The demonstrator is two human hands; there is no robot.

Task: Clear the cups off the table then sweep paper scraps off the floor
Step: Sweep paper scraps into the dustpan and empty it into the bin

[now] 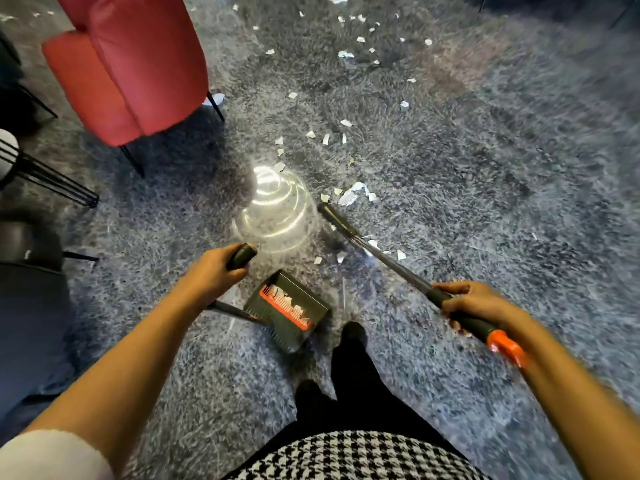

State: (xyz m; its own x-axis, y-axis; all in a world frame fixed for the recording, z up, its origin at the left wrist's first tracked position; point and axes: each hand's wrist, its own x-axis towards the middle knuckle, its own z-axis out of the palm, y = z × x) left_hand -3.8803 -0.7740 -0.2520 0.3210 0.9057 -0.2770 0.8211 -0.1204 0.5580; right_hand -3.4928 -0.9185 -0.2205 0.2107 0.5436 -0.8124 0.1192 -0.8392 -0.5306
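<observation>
My left hand (216, 270) grips the dark top of the dustpan's upright handle (241, 257). The dark green dustpan (287, 311) with an orange comb strip sits on the speckled floor in front of my feet, white scraps lying in it. My right hand (476, 303) grips the broom handle (398, 265), whose orange end sticks out behind my wrist. The broom's far end (329, 211) is blurred and lies by a cluster of white paper scraps (355, 194). Many more scraps (360, 39) are scattered over the floor farther away.
A red upholstered chair (128, 64) on thin black legs stands at the upper left. Black wire furniture legs (52, 178) and a dark seat (27, 306) are at the left edge. A bright light glare (277, 206) lies on the glossy floor. My black shoes (351, 336) stand behind the dustpan.
</observation>
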